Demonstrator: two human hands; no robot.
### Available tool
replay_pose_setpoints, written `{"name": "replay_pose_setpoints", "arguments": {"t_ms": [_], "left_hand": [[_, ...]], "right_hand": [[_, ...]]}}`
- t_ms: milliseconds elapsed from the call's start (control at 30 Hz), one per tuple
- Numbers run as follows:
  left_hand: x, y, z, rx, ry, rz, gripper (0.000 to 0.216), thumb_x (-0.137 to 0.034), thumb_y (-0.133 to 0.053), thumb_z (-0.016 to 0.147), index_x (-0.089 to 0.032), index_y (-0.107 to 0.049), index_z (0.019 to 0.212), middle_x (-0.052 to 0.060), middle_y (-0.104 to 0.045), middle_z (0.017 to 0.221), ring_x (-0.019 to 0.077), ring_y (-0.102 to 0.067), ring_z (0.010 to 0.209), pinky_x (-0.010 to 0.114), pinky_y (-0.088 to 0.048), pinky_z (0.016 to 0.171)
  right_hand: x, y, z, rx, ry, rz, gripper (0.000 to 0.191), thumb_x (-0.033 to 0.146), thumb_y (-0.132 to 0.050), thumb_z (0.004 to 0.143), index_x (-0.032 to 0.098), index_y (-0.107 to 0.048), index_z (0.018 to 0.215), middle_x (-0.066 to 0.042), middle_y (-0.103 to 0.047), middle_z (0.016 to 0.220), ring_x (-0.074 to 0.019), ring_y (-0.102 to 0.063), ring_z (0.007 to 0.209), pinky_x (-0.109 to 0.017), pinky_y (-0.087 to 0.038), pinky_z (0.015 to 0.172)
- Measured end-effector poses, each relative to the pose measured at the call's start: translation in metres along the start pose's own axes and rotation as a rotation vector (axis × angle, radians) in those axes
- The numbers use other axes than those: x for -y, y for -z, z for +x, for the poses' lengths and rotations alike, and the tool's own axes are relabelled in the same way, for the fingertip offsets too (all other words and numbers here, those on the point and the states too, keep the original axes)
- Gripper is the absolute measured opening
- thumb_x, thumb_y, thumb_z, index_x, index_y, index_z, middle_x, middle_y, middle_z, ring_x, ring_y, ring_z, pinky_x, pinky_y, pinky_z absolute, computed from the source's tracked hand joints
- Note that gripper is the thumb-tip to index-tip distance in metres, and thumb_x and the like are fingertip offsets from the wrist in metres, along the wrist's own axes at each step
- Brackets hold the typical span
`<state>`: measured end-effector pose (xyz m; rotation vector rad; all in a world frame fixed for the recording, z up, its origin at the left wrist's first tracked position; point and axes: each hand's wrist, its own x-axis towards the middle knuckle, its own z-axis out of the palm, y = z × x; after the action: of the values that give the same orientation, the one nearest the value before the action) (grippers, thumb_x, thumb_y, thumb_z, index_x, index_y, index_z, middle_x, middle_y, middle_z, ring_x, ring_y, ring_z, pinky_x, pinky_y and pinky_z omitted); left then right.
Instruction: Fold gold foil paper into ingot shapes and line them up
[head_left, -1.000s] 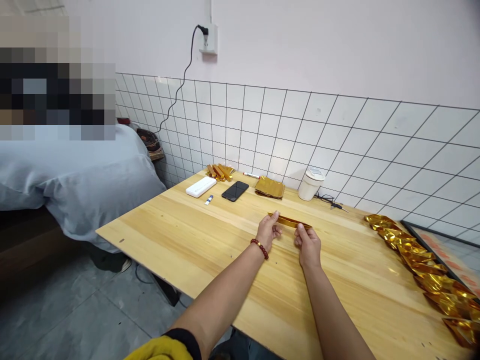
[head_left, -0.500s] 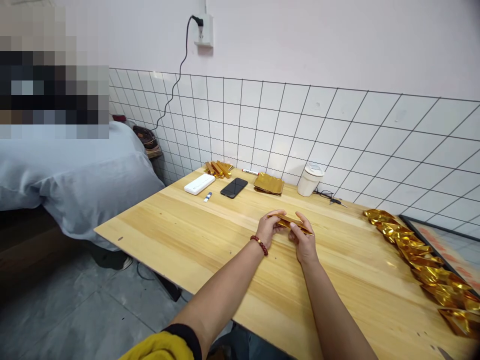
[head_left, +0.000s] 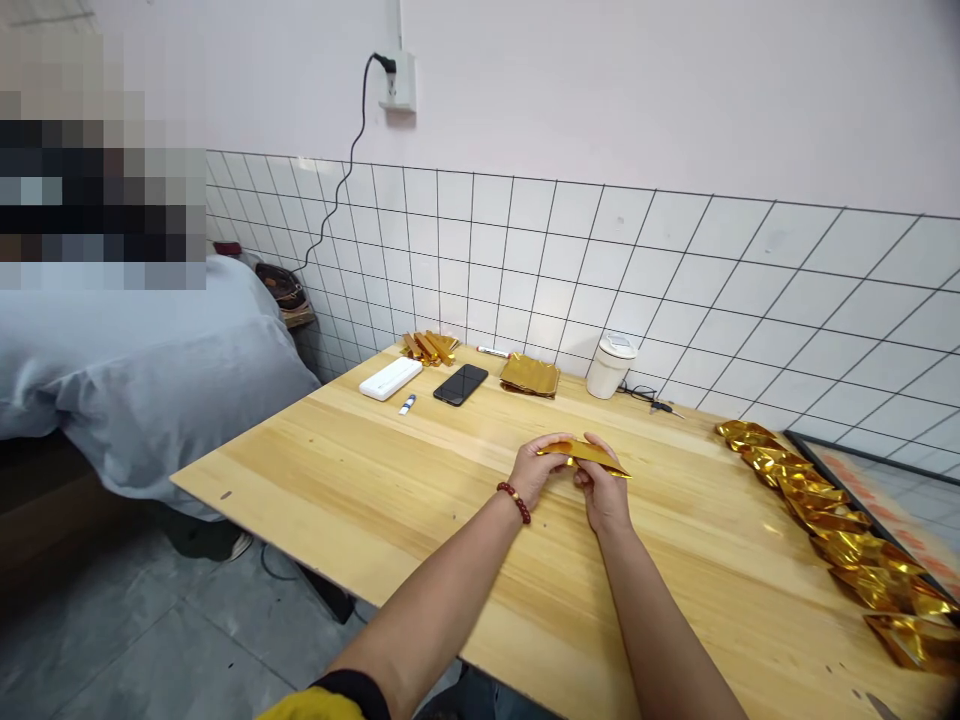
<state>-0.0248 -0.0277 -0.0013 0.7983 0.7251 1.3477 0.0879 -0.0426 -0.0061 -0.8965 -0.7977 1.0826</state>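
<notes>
A narrow folded strip of gold foil paper (head_left: 589,456) is held just above the wooden table (head_left: 420,470) between both hands. My left hand (head_left: 534,470), with a red bead bracelet at the wrist, pinches its left end. My right hand (head_left: 604,493) grips the strip near its middle, and the right tip sticks out past the fingers. Both hands are closed on the paper.
Along the wall edge lie folded gold pieces (head_left: 429,346), a white power bank (head_left: 390,378), a small tube (head_left: 406,403), a black phone (head_left: 460,383), a stack of gold sheets (head_left: 530,374), a red pen (head_left: 491,351) and a white cup (head_left: 610,366). A row of finished gold shapes (head_left: 832,520) runs down the right side. A bed with grey bedding (head_left: 150,370) stands at the left.
The hands have drawn closer together and lifted the gold strip slightly off the table, tilting it. The view has shifted a little to the right.
</notes>
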Motion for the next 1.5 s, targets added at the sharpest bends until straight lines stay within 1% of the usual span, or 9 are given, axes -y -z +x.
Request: {"name": "replay_pose_setpoints", "arguments": {"t_ms": [133, 300, 400, 500, 567, 867, 1133, 1367, 1500], "left_hand": [[-0.001, -0.001, 0.001, -0.009, 0.016, -0.031, 0.031, -0.016, -0.078, 0.057, -0.015, -0.079, 0.088, 0.01, -0.074, 0.098, 0.014, -0.063, 0.077, 0.024, -0.048, 0.066], [-0.004, 0.0, 0.001, -0.035, 0.01, -0.063, 0.029, -0.023, -0.078, 0.063, -0.014, -0.076, 0.091, 0.009, -0.074, 0.096, 0.0118, -0.062, 0.066, 0.025, -0.046, 0.061], [-0.003, -0.001, 0.001, -0.062, -0.004, -0.067, 0.042, -0.027, -0.082, 0.061, -0.015, -0.073, 0.099, 0.005, -0.071, 0.085, 0.0096, -0.059, 0.06, 0.024, -0.044, 0.06], [-0.001, -0.004, -0.001, -0.076, -0.021, -0.054, 0.059, -0.021, -0.086, 0.054, -0.016, -0.067, 0.11, -0.001, -0.066, 0.076, 0.0082, -0.056, 0.059, 0.023, -0.043, 0.06], [0.0, -0.006, -0.001, -0.091, -0.025, -0.052, 0.062, -0.017, -0.085, 0.052, -0.015, -0.065, 0.111, -0.003, -0.063, 0.071, 0.0074, -0.053, 0.057, 0.023, -0.042, 0.058], [0.002, -0.004, 0.002, -0.156, -0.066, -0.056, 0.032, -0.019, -0.077, 0.057, -0.015, -0.068, 0.087, -0.001, -0.064, 0.068, 0.0082, -0.054, 0.055, 0.021, -0.041, 0.053], [0.006, -0.003, 0.005, -0.147, -0.017, 0.034, 0.034, -0.036, -0.062, 0.078, -0.013, -0.066, 0.102, 0.002, -0.067, 0.066, 0.0107, -0.058, 0.051, 0.021, -0.043, 0.05], [0.006, -0.005, 0.006, -0.21, -0.006, 0.09, 0.025, -0.027, -0.058, 0.079, -0.014, -0.061, 0.101, 0.003, -0.066, 0.074, 0.0098, -0.058, 0.047, 0.021, -0.044, 0.047], [0.008, -0.005, 0.007, -0.245, -0.059, 0.051, 0.025, -0.022, -0.065, 0.075, -0.016, -0.06, 0.098, 0.005, -0.067, 0.092, 0.0077, -0.058, 0.048, 0.022, -0.045, 0.047]], "right_hand": [[0.0, 0.0, 0.002, 0.01, -0.038, 0.062, 0.046, 0.026, -0.075, 0.058, 0.022, -0.065, 0.103, 0.006, -0.059, 0.065, -0.0072, -0.041, 0.046, -0.023, -0.031, 0.047], [-0.004, 0.0, 0.004, 0.025, -0.05, 0.042, 0.041, 0.035, -0.07, 0.063, 0.022, -0.066, 0.102, 0.005, -0.059, 0.065, -0.0083, -0.041, 0.044, -0.024, -0.031, 0.045], [-0.008, -0.001, 0.003, 0.032, -0.023, -0.012, 0.039, 0.042, -0.068, 0.068, 0.022, -0.066, 0.102, 0.005, -0.056, 0.062, -0.0091, -0.042, 0.044, -0.025, -0.031, 0.045], [-0.01, -0.002, 0.002, 0.055, -0.001, -0.057, 0.04, 0.043, -0.072, 0.07, 0.021, -0.066, 0.103, 0.007, -0.054, 0.058, -0.0095, -0.041, 0.045, -0.024, -0.031, 0.046], [-0.011, -0.002, 0.001, 0.07, 0.002, -0.075, 0.043, 0.041, -0.076, 0.068, 0.021, -0.065, 0.104, 0.007, -0.052, 0.056, -0.0095, -0.041, 0.046, -0.024, -0.031, 0.047], [-0.014, -0.001, 0.002, 0.05, -0.008, -0.073, 0.039, 0.039, -0.071, 0.069, 0.019, -0.067, 0.102, 0.005, -0.056, 0.058, -0.0099, -0.044, 0.046, -0.024, -0.032, 0.046], [-0.02, 0.005, 0.009, -0.01, -0.038, -0.006, 0.044, 0.042, -0.064, 0.07, 0.017, -0.066, 0.107, 0.004, -0.06, 0.065, -0.0084, -0.044, 0.043, -0.024, -0.034, 0.044], [-0.02, 0.006, 0.013, -0.084, -0.049, 0.004, 0.045, 0.047, -0.064, 0.071, 0.018, -0.065, 0.105, 0.005, -0.059, 0.066, -0.0073, -0.043, 0.04, -0.023, -0.032, 0.041], [-0.017, 0.004, 0.01, -0.097, -0.049, 0.012, 0.043, 0.047, -0.068, 0.069, 0.018, -0.065, 0.101, 0.005, -0.058, 0.064, -0.007, -0.042, 0.041, -0.023, -0.032, 0.041]]}}
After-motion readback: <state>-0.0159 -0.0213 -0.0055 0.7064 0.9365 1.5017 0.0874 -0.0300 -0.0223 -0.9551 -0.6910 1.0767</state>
